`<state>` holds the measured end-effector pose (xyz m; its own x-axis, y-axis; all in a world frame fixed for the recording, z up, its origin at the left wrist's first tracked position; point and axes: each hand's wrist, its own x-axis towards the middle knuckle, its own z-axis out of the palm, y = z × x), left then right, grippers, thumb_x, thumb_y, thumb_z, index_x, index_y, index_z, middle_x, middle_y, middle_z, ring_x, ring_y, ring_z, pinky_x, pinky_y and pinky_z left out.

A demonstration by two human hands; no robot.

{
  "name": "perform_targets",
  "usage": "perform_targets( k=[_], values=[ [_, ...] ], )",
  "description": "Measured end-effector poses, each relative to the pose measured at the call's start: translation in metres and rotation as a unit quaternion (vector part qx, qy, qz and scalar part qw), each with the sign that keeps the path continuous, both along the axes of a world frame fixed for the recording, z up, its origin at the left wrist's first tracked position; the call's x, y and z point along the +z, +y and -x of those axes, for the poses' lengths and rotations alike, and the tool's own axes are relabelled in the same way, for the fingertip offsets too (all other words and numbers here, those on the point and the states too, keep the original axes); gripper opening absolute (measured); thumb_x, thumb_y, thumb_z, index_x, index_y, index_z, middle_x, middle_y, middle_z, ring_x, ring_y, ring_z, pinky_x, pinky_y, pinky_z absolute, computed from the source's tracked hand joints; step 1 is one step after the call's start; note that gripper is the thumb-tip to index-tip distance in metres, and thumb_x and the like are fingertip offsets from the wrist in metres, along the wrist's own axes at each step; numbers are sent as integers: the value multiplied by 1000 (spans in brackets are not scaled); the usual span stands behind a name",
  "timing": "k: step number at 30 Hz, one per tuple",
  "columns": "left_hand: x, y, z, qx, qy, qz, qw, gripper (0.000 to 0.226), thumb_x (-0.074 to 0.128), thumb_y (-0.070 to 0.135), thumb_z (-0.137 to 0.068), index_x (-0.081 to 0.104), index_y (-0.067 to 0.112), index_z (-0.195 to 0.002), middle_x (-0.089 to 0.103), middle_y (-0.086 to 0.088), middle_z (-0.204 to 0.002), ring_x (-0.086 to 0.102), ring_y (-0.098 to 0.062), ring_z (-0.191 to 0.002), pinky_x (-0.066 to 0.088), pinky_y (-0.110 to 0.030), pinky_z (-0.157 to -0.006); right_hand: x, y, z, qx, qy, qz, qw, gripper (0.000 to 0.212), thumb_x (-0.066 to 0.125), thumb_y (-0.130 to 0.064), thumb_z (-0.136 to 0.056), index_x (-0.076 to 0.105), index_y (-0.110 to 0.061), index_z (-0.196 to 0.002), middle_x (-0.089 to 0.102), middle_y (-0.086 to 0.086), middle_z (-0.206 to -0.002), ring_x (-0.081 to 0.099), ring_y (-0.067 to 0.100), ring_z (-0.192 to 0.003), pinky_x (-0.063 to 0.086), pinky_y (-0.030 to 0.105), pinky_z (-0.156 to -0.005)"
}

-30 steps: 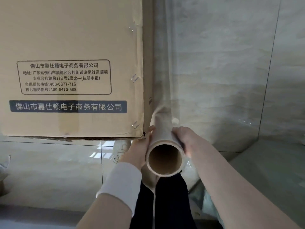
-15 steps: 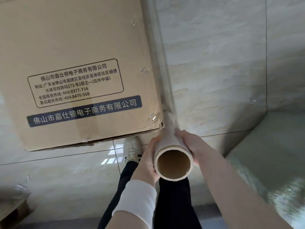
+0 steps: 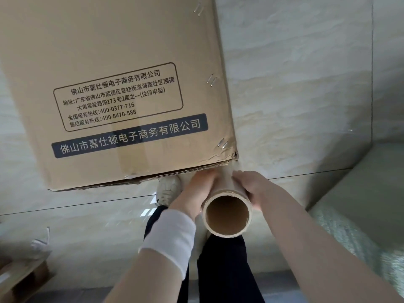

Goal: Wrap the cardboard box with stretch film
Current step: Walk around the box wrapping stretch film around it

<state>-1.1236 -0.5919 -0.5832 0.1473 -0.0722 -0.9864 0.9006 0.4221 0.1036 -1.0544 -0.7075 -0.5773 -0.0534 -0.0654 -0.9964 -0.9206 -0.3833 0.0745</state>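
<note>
A large brown cardboard box [image 3: 113, 62] with printed black text and a dark blue label fills the upper left, standing on the tiled floor. The stretch film roll [image 3: 227, 213] stands upright just off the box's near right corner, its open cardboard core facing me. My left hand [image 3: 196, 191] grips the roll's left side and my right hand [image 3: 251, 189] grips its right side. The film itself is barely visible against the box's right side.
Pale marble floor tiles [image 3: 295, 95] stretch to the right of the box. My white shoe [image 3: 167, 191] and dark trouser legs [image 3: 225, 270] are below the roll. A low pale block [image 3: 360, 193] lies at right, a cardboard piece [image 3: 19, 278] at bottom left.
The roll and both hands have shifted around the box's near right corner; the box now looks tilted and larger in view as my head moved. Both hands keep their grip.
</note>
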Motion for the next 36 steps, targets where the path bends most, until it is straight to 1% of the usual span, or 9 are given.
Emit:
perform_targets(
  k=[4, 7, 11, 15, 21, 27, 29, 32, 36],
  values=[
    [-5, -2, -17, -96, 23, 50, 994, 90, 83, 56, -54, 48, 14, -125, 66, -13, -110, 67, -29, -94, 54, -36, -85, -2, -3, 7, -67, 10, 10, 998, 30, 48, -27, -97, 61, -2, -106, 67, 19, -97, 62, 31, -82, 51, 42, -86],
    [-6, 1, 8, -14, 26, 45, 999, 70, 73, 37, -76, 38, 14, -132, 61, -16, -112, 65, -25, -85, 53, -31, -68, 4, -14, 30, -187, 20, 17, 982, 35, 45, -31, -99, 58, -1, -112, 67, 17, -98, 63, 30, -86, 51, 43, -87],
    [1, 0, 50, 165, 42, 72, 983, 95, 80, 36, -57, 40, 12, -139, 61, -19, -108, 66, -26, -76, 53, -34, -68, 3, -12, 60, -230, 26, 7, 973, 36, 48, -36, -96, 58, -4, -108, 67, 12, -95, 64, 27, -83, 53, 40, -81],
    [17, 0, 79, 262, 53, 127, 955, 74, 78, 40, -62, 57, 0, -121, 58, -22, -107, 60, -33, -93, 52, -40, -84, 11, 0, 81, -224, 27, 27, 974, 39, 49, -41, -94, 59, -6, -110, 69, 16, -98, 66, 32, -89, 53, 43, -85],
    [36, 6, 95, 293, 83, 107, 946, 35, 54, 31, -80, 73, 3, -71, 67, -14, -70, 67, -27, -62, 54, -35, -68, 5, 19, 95, -113, 26, 27, 993, 47, 38, -41, -95, 50, -12, -130, 59, 12, -126, 60, 29, -106, 47, 40, -98],
    [15, 37, 78, 31, 95, -7, 995, 37, 53, 41, -91, 62, 9, -75, 60, -7, -60, 60, -20, -53, 46, -29, -62, 3, 31, 94, -85, 30, 49, 995, 51, 26, -41, -101, 46, -9, -135, 58, 17, -126, 57, 32, -114, 44, 41, -102],
    [0, 42, 55, -79, 97, 4, 992, 40, 59, 46, -84, 65, 9, -97, 65, -10, -83, 63, -24, -74, 49, -30, -76, -3, 30, 99, -118, 38, 47, 991, 49, 29, -41, -101, 48, -11, -134, 61, 16, -121, 60, 32, -108, 48, 40, -96],
    [-18, 34, 37, -263, 54, 8, 963, 95, 62, 70, -54, 47, 19, -133, 60, -7, -124, 59, -27, -109, 43, -42, -101, -8, 24, 103, -159, 35, 31, 986, 44, 35, -40, -100, 56, -10, -124, 66, 16, -107, 64, 32, -96, 52, 38, -84],
    [-25, 43, 66, -172, 70, 28, 982, 87, 75, 57, -53, 52, 20, -128, 59, -16, -125, 62, -33, -107, 47, -49, -98, -12, 11, 121, -270, 24, -1, 962, 35, 52, -39, -94, 61, -14, -117, 67, 5, -102, 59, 25, -109, 41, 45, -103]
  ],
)
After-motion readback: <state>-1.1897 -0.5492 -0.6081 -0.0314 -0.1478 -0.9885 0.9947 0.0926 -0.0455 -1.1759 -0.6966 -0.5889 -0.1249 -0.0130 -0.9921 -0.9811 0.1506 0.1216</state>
